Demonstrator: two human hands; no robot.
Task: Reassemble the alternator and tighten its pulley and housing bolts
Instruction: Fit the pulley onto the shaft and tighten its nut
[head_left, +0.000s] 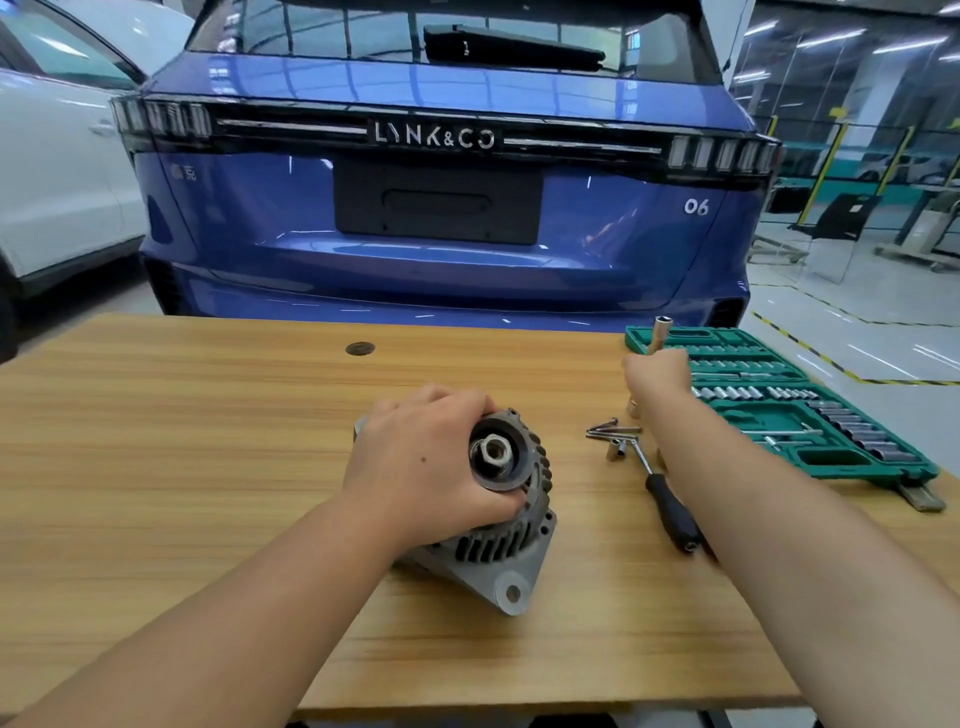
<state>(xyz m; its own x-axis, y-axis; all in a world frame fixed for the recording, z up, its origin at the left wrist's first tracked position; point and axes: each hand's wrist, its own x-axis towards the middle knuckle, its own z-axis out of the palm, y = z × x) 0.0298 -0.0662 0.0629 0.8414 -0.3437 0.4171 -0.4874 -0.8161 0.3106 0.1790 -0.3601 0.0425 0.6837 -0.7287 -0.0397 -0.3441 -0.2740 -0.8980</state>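
Note:
The grey alternator (493, 551) lies tilted on the wooden table (208, 415), its pulley (498, 457) and nut facing up toward me. My left hand (421, 462) grips the pulley end from the left. My right hand (657, 371) is raised near the green socket case (779, 400) and holds a long chrome socket (661, 332) upright. Several long housing bolts (610, 428) and a small socket (615, 448) lie right of the alternator. A ratchet with a black handle (672, 512) lies beside them, partly under my right forearm.
The open socket case fills the table's right side, with rows of sockets in it. A dark round grommet (360, 348) sits in the tabletop at the back. A blue car (441, 182) stands just behind the table, a white car (57, 156) at the left.

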